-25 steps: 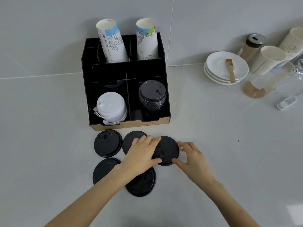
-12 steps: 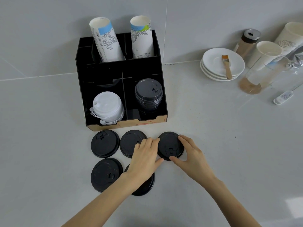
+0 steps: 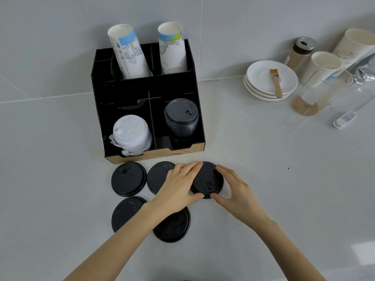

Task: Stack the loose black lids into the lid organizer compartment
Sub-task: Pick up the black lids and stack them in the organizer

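Observation:
Several loose black lids lie on the counter in front of the black lid organizer [image 3: 97, 110]. My left hand [image 3: 178, 187] and my right hand [image 3: 235, 189] both grip the rightmost black lid [image 3: 207, 180] by its edges, its near side tilted slightly. Other loose lids lie at the far left [image 3: 128, 178], under my left hand [image 3: 157, 177], at the near left [image 3: 126, 213] and under my left forearm [image 3: 174, 227]. In the organizer's front right compartment stands a stack of black lids [image 3: 181, 117]. The front left compartment holds white lids [image 3: 132, 133].
Two stacks of paper cups [image 3: 127, 53] stand in the organizer's back compartments. At the right are stacked white saucers [image 3: 261, 78] with a brush [image 3: 276, 83], a shaker jar [image 3: 300, 52], more paper cups [image 3: 322, 67], a glass pitcher [image 3: 316, 92] and a small white device [image 3: 345, 118].
Both hands have closed in around the rightmost lid; my right fingers now reach over its far edge. The other lids have not moved.

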{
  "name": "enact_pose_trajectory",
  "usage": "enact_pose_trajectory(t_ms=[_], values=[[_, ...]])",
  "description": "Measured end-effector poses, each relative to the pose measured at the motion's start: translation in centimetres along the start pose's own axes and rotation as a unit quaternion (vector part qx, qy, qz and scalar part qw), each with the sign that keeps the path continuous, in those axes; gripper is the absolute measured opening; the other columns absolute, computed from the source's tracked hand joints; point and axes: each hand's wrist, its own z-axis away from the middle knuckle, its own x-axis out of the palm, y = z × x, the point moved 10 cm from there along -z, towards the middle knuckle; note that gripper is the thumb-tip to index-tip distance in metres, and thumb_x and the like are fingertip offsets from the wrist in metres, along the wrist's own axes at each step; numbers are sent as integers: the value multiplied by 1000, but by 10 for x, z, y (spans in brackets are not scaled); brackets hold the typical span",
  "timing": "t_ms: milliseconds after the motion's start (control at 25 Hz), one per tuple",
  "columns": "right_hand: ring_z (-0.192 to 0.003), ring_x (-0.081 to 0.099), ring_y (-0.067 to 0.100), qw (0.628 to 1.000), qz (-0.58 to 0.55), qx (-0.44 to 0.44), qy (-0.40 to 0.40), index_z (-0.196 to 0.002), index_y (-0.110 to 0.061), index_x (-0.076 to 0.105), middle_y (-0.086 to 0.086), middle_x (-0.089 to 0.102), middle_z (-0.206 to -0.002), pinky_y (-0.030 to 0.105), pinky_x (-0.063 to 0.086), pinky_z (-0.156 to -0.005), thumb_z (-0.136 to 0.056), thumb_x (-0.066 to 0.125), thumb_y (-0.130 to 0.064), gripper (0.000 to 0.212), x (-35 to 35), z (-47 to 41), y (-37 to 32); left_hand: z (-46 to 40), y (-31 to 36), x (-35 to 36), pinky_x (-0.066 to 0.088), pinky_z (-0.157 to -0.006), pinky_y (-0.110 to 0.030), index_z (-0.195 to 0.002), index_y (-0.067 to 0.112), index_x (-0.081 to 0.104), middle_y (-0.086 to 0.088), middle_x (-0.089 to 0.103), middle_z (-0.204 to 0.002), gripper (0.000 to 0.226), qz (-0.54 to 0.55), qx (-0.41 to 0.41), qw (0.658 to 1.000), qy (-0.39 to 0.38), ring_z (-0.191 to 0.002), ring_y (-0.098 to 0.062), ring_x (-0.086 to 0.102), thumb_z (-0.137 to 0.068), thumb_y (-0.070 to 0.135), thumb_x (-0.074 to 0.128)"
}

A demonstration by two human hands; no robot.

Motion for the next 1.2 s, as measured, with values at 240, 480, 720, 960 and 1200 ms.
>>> enact_pose_trajectory(t_ms=[240,480,720,960,1200], values=[[-125,31,3,999,-7,-41,3,-133,-21,32,-14,33,-133,-10,15,-94,-78,66,-19,65,-8,0,-18,12,-1,-25,26,-106,-34,-137,18,20,-1,30,-140,79,44,-9,996,75,-127,-18,27,-76,44,63],[-110,41,7,996,-31,-35,71,-130,-18,37,-12,37,-121,21,33,-97,-77,68,-22,62,-22,1,-35,26,-2,-57,31,-101,-29,-133,18,30,-3,39,-132,76,100,-35,977,184,-119,-19,36,-71,40,69],[-106,44,2,995,-35,-62,64,-128,-19,41,-14,41,-121,-5,29,-89,-77,68,-21,57,-27,-12,-53,33,-7,-75,25,-96,-18,-136,16,23,-5,32,-135,78,133,-50,970,198,-125,-15,27,-74,34,67],[-111,43,1,995,-33,-85,47,-127,-19,42,-9,43,-125,-8,24,-89,-79,65,-23,54,-37,-39,-74,29,-15,-106,22,-98,-19,-136,15,25,-7,33,-135,73,132,-45,967,214,-126,-16,29,-77,28,66],[-121,43,17,995,-21,-81,52,-131,-17,37,2,45,-136,25,35,-104,-82,62,-21,55,-47,-72,-90,6,-27,-134,22,-95,-15,-133,12,29,-9,37,-134,71,97,-76,959,256,-124,-19,31,-76,32,66]])
